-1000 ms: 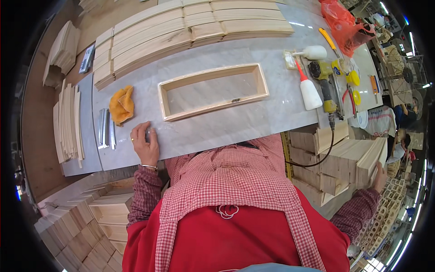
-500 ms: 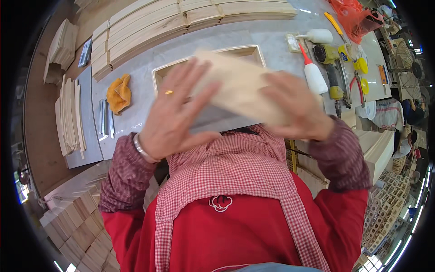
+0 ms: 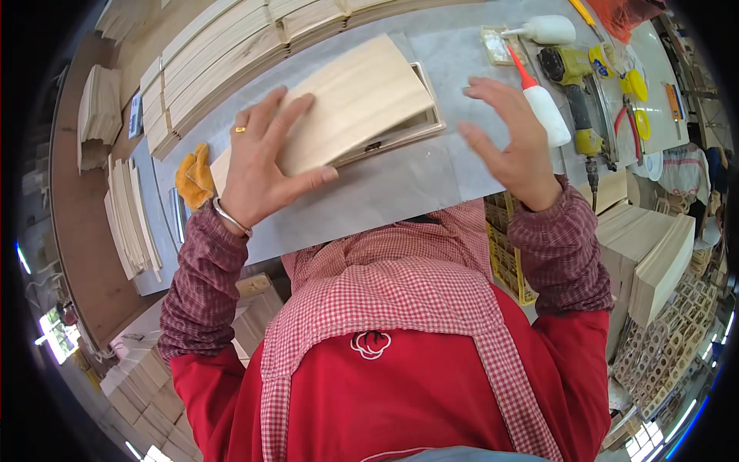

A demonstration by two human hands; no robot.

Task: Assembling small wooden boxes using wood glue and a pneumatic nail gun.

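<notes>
Down from a blur between both hands half a second ago to a slant over the wooden frame (image 3: 400, 137), leaving part of its right end bare: see the pale panel (image 3: 362, 100)! Could skid or tip off the rim if pressed hard at one edge while so askew; could also clip the white bottle (image 3: 548, 115) with a careless swing rightward. Look at the left hand (image 3: 269, 154): spread palm-down over the panel, not clamped. Now the right hand (image 3: 516, 146): hovering well apart from it, empty, with fingers and thumb parted
</notes>
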